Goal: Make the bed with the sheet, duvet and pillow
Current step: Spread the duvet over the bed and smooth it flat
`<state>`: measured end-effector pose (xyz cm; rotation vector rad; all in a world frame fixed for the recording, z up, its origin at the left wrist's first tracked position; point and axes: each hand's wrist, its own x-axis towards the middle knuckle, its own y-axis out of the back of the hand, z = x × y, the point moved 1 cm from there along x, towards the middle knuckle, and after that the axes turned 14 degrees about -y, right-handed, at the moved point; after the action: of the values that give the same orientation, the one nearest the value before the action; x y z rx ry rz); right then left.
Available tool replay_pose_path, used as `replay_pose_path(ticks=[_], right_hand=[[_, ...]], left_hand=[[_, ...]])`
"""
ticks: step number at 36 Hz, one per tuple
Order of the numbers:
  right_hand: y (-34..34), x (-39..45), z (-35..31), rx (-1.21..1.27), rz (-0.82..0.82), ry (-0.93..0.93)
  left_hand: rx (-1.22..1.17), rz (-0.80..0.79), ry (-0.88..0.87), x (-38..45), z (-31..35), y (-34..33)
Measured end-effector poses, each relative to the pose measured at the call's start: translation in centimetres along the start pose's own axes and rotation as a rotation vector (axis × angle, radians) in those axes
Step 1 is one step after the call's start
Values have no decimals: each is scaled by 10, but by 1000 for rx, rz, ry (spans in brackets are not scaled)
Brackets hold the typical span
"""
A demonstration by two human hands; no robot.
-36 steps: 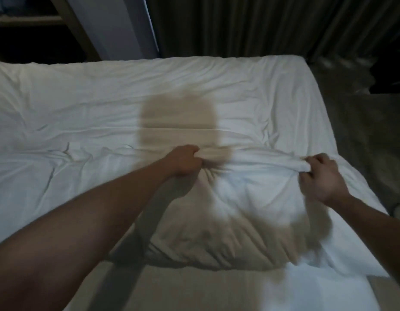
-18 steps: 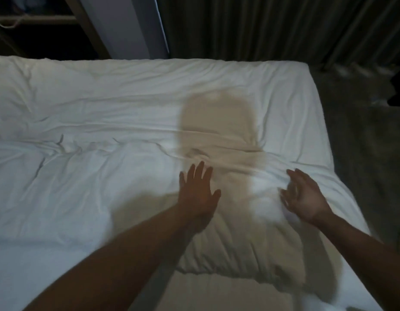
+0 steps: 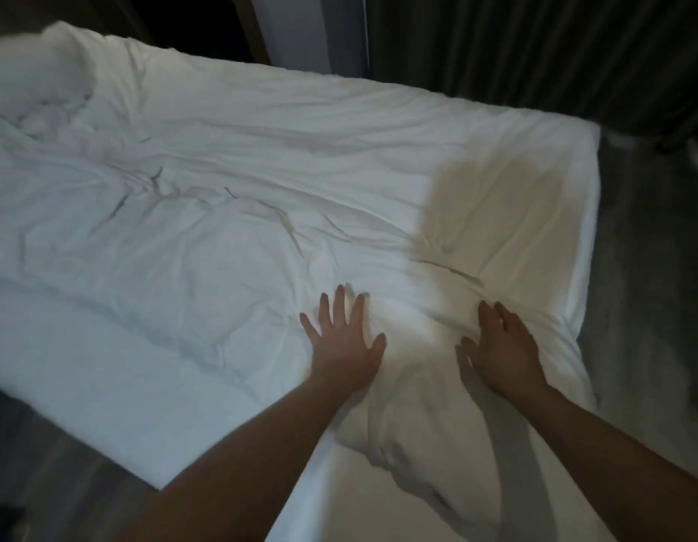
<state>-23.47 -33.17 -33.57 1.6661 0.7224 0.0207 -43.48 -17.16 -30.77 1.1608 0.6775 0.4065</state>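
White duvet (image 3: 230, 213) lies creased across the bed, spreading ahead and to the left of both hands; pillow (image 3: 425, 393) sits beneath and between them; left hand (image 3: 341, 346) rests flat, fingers spread; right hand (image 3: 504, 350) rests flat, fingers extended, gripping nothing.

A wide bed (image 3: 574, 314) fills the view, running from the far left corner to the right edge, where its side drops to a dark floor (image 3: 652, 291). A white duvet (image 3: 222, 213) is spread over most of it, heavily creased at the left and bunched into a mound at the far left corner. Along the near edge a smooth strip of white sheet (image 3: 116, 385) is left uncovered. At the near right, a plump fold of the duvet is pressed flat under two spread hands, palms down.
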Motion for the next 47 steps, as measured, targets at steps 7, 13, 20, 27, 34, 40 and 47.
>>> replay_pose_path(ticks=[7, 13, 20, 27, 34, 40, 47], right_hand=[[-7, 11, -2, -199, -120, 2], [0, 25, 27, -187, -133, -121], [15, 41, 42, -98, -99, -67], [28, 68, 85, -182, -194, -6], [30, 109, 147, -153, -394, 144], [56, 114, 164, -346, -497, 276], [86, 122, 177, -538, -533, 244]], left_hand=[[-265, -358, 249, -10, -27, -45], [-179, -266, 200, -11, -16, -58], [-211, 27, 14, -18, 73, -73], [-211, -233, 174, -23, 125, -120], [-311, -231, 421, -19, 199, -126], [-297, -386, 459, -36, 267, -136], [-383, -469, 428, -39, 302, -125]])
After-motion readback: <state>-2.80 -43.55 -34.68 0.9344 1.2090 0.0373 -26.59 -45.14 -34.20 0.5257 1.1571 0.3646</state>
